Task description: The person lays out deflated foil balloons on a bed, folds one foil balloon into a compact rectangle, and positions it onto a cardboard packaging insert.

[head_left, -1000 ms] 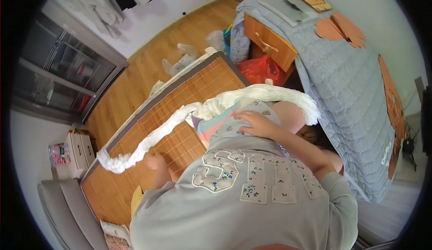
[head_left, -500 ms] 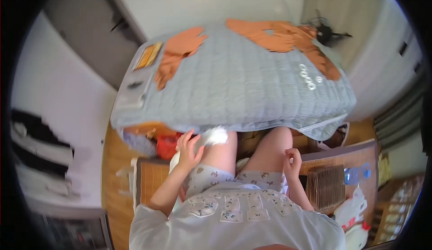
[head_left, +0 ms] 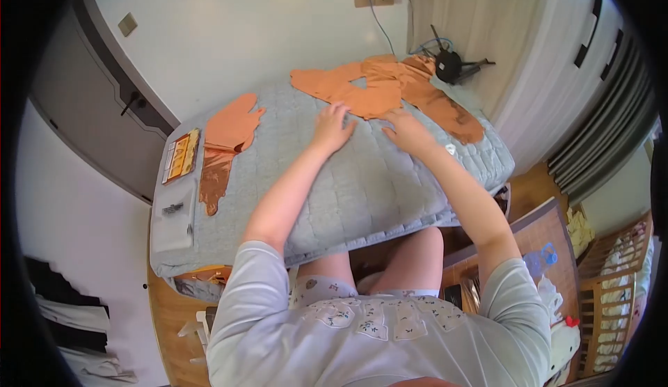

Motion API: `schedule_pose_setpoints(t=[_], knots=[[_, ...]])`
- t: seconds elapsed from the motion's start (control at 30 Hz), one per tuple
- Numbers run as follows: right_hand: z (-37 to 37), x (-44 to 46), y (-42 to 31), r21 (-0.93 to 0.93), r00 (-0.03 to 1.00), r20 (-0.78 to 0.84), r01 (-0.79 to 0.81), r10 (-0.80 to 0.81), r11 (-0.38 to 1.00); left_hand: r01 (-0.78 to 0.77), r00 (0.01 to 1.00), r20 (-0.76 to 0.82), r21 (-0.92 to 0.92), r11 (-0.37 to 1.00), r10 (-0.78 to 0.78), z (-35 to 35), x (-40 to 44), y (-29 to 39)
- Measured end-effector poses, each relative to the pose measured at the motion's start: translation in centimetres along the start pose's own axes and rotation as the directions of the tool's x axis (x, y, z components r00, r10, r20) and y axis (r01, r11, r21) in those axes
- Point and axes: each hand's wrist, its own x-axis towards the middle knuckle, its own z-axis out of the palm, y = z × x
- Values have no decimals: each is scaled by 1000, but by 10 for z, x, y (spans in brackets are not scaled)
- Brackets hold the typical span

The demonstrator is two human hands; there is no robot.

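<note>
Both my arms reach forward over a bed-like surface with a grey-blue quilted cover. At the far side lies a flat, limp orange sheet, matte in places and shiny copper-coloured at its right end. My left hand rests at the sheet's near edge, fingers and thumb apart. On the same edge, further right, my right hand has its fingertips on the orange material, thumb held away. A second orange piece, with a shiny copper lower part, lies on the left. Part of a white ring shows beside my right forearm.
On the cover's left side are a yellow packet and a whitish flat pouch. A black router with cables stands at the far right corner. A wooden crib and a blue-tinted bottle are at lower right.
Both hands have moved from above my lap forward to the orange sheet's near edge. The view has shifted. The white fluffy thing by my left hand is out of sight.
</note>
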Motion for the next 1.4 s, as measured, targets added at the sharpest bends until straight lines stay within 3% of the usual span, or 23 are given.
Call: schedule_pose_setpoints(t=[0.07, 0.17, 0.23, 0.47, 0.53, 0.67, 0.7, 0.73, 0.77, 0.83, 0.93, 0.97, 1.0, 1.03, 1.07, 1.1, 1.13, 1.2, 1.27, 1.3, 1.33, 1.37, 1.4], knots=[[22, 28, 18, -86, 995, 95, -2, 10, 996, 41, 999, 13, 65, 997, -42, 18, 7, -5], [36, 59, 40, -96, 975, 169, 163, -146, 982, 46, 998, -55, 90, 995, -41, 21, 3, -4], [31, 68, 38, -127, 919, 393, 12, 40, 992, 73, 997, -19, 46, 996, -72, 18, 5, -5], [43, 88, 57, -171, 942, 331, -7, 64, 985, 74, 997, -2, -20, 997, -74, 21, 6, -11], [39, 96, 61, 5, 924, 364, -129, 118, 992, 71, 997, 8, -86, 994, -70, 21, 7, -11], [32, 110, 73, 65, 892, 416, -226, 180, 972, 100, 995, 55, -301, 948, -88, 16, 9, -8], [28, 120, 75, 91, 797, 525, -401, 298, 912, 94, 995, 59, -309, 946, -80, 14, 8, -5], [24, 128, 82, 95, 673, 629, -563, 389, 821, 21, 998, 54, -128, 992, -14, 14, 7, -3], [21, 133, 89, 89, 669, 628, -570, 399, 817, -54, 997, 61, 57, 997, 51, 15, 5, -1], [22, 140, 117, 299, 560, 768, -743, 310, 599, -77, 989, 129, 67, 995, 68, 20, 4, -5], [23, 158, 137, 447, 611, 727, -768, 315, 459, -76, 971, 230, 62, 995, 60, 26, 4, -9], [7, 171, 143, 318, 600, 740, -710, 304, 628, -52, 964, 263, 43, 998, 39, 27, 5, -9], [8, 178, 141, 515, 688, 534, -726, 491, 456, -51, 965, 259, 43, 998, 38, 25, 5, -8], [9, 186, 125, 709, 664, 314, -640, 678, 298, -44, 958, 287, 48, 998, 28, 23, 5, -8], [-9, 195, 147, 460, 737, 65, -620, 673, 635, -38, 949, 315, 53, 998, 19, 22, 5, -7], [-24, 203, 181, 97, 818, -154, -546, 555, 832, -39, 950, 312, 55, 998, 20, 22, 6, -8], [-34, 210, 130, 719, 490, -502, -221, 713, 658, -46, 951, 307, 53, 998, 28, 24, 6, -10], [-66, 210, 68, 625, 453, -637, -169, 623, 762, -53, 953, 302, 52, 997, 35, 23, 6, -10], [-90, 187, -1, 139, 743, -655, -58, 135, 989, 56, 966, 258, -155, 986, -14, 16, 9, -7], [-101, 173, -18, -163, 830, -543, 44, -127, 986, 57, 967, 253, -156, 986, -16, 10, 12, -5], [-112, 158, -34, -434, 869, -349, 182, -351, 882, 39, 998, -30, -229, 973, -47, 3, 17, -1], [-121, 147, -60, -436, 886, -162, 331, -435, 837, 0, 947, -308, -292, 957, -94, -7, 22, 4], [-130, 135, -87, -411, 861, 28, 473, -508, 779, -1, 944, -315, -291, 957, -95, -22, 30, 9]])
